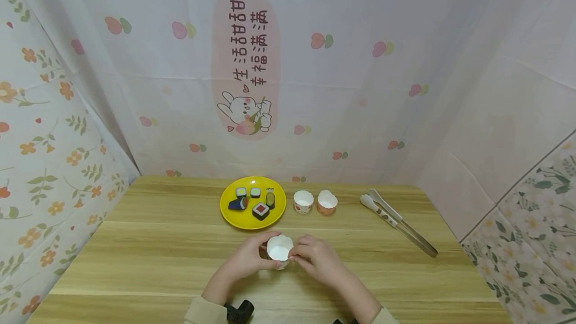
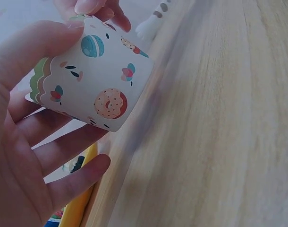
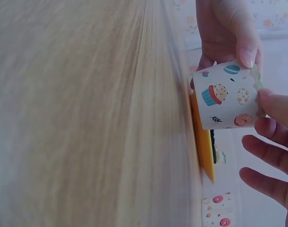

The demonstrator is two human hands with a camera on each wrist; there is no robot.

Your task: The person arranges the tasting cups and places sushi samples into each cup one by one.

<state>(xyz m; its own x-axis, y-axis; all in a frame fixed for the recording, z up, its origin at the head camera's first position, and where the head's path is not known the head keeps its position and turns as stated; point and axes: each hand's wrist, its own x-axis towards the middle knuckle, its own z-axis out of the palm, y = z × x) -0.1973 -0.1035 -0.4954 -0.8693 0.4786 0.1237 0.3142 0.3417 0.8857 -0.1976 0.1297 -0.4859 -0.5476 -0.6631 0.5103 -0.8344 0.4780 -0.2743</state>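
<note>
My left hand [image 1: 247, 260] holds a white paper baking cup [image 1: 282, 265] printed with donuts and cupcakes, low over the table's near middle. In the left wrist view its thumb lies along the upper side and its fingers pass underneath. Layered scalloped rims, one green inside [image 2: 39, 75], show at the cup's mouth, so it looks like nested cups. Across from it, my right hand [image 1: 317, 260] pinches the rim between thumb and index finger; in the right wrist view its other fingers [image 3: 264, 153] are spread apart. The cup's mouth faces up in the head view.
Beyond the hands is a yellow plate [image 1: 236, 218] with several toy sushi pieces [image 1: 260, 210]. Right of it stand a white patterned cup [image 1: 303, 209] and an orange one [image 1: 326, 210]. Tongs [image 1: 400, 224] lie farther right. A curtain [image 1: 360, 114] rises behind the wooden table [image 1: 157, 244].
</note>
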